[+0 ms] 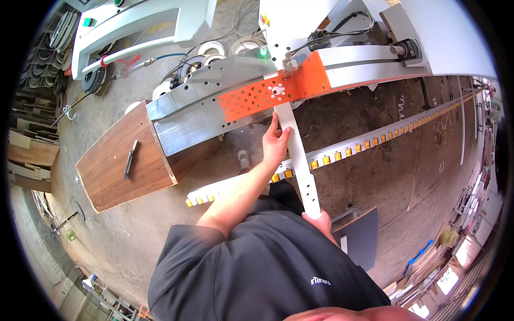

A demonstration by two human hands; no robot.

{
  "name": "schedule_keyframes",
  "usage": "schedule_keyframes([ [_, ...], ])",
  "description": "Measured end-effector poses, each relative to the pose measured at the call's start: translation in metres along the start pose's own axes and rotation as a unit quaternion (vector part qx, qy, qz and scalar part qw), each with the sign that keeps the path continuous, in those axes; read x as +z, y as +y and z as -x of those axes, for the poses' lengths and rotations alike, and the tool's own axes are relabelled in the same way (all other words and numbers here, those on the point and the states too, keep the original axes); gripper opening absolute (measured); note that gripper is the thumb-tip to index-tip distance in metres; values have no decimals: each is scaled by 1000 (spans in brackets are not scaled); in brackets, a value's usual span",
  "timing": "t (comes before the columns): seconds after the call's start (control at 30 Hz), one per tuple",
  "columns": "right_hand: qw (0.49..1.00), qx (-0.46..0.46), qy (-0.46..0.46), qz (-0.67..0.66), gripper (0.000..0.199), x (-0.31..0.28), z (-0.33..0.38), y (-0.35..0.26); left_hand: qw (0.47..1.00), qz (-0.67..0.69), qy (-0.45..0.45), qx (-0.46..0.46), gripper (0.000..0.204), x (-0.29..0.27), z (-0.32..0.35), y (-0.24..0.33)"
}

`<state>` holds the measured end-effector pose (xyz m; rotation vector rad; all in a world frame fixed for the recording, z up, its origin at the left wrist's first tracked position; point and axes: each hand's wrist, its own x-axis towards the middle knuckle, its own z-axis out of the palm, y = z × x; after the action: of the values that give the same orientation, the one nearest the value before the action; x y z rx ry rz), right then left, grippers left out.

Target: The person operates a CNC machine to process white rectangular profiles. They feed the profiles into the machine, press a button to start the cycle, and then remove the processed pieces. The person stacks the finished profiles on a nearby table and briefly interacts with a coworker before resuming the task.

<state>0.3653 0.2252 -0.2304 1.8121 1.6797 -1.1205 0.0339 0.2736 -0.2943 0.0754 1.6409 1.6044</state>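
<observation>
A long white strip (299, 155) with a few dark holes near its lower end runs from an orange perforated plate (251, 101) toward my body. Its far end meets the plate's front edge; whether it reaches beneath cannot be seen. My left hand (276, 145) grips the strip's left side close to the plate, thumb on top and one finger pointing forward. Down at the near end, my right hand (320, 220) holds the strip from below and the right, most of its fingers hidden. The plate sits on a grey metal machine bed (198, 115).
A roller rail (369, 144) with yellow rollers crosses under the strip. At left stands a brown wooden board (123, 160) with a black pen-like tool (130, 159) on it. A dark panel (361, 241) leans at lower right. Cables and rolls (211, 49) lie behind the machine.
</observation>
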Motion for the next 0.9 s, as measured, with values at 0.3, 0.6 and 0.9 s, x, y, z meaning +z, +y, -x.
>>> schedule_keyframes([
  [0.3, 997, -54, 45, 20, 52, -59, -46, 40, 999, 22, -18, 14, 80, 78, -14, 6],
  [0.6, 981, -120, 151, 33, 63, -160, -74, 57, 988, -81, -131, -2, 65, 119, -38, 11],
  [0.9, 954, -115, 274, 25, 63, -197, -7, 19, 902, -135, -407, -51, 50, 101, 96, 13],
])
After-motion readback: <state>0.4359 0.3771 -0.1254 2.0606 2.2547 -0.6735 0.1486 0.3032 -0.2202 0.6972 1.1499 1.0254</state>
